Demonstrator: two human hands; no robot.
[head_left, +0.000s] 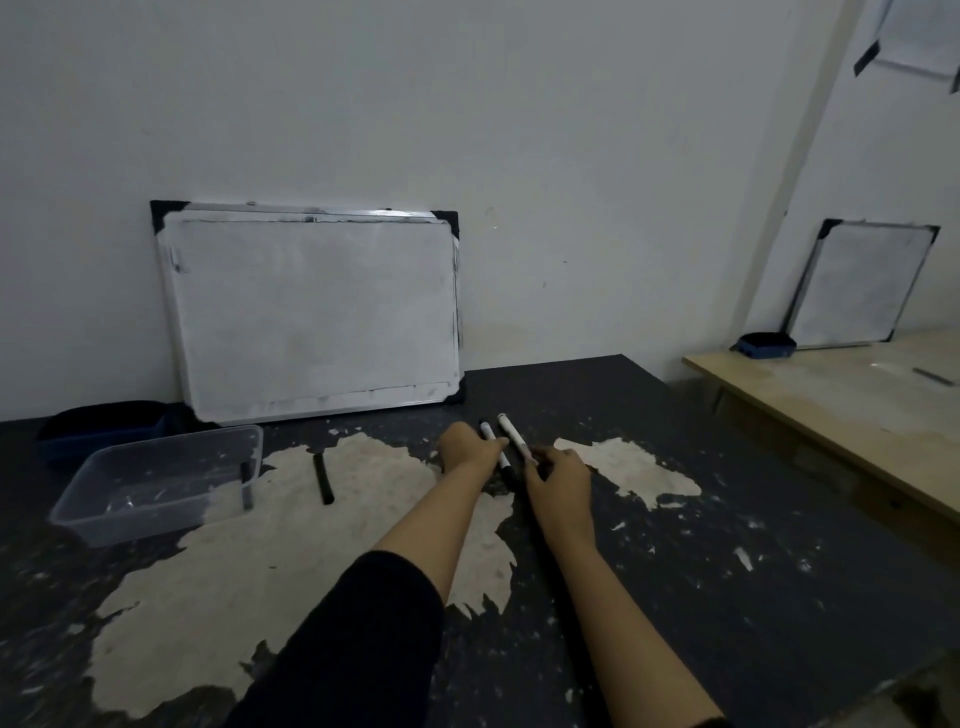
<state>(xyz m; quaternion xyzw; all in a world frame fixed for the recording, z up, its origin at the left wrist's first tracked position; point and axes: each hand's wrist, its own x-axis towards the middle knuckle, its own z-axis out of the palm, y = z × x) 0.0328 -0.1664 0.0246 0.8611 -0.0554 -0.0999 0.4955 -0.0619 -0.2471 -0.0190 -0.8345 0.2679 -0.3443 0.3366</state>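
Note:
Two white markers with black ends lie side by side on the dark, peeling table (701, 545). My left hand (467, 446) grips the left marker (487, 431), whose far end sticks out past my fingers. My right hand (558, 475) has its fingers curled on the right marker (511, 431), pinching its near part. A third, black marker (322, 478) lies alone on the bare patch to the left. A wiped whiteboard (311, 306) leans on the wall behind.
A clear plastic tub (156, 483) stands at the left, with a dark blue tray (104, 426) behind it. To the right is a wooden table (841, 405) carrying another whiteboard (862, 286) and a blue eraser (766, 345).

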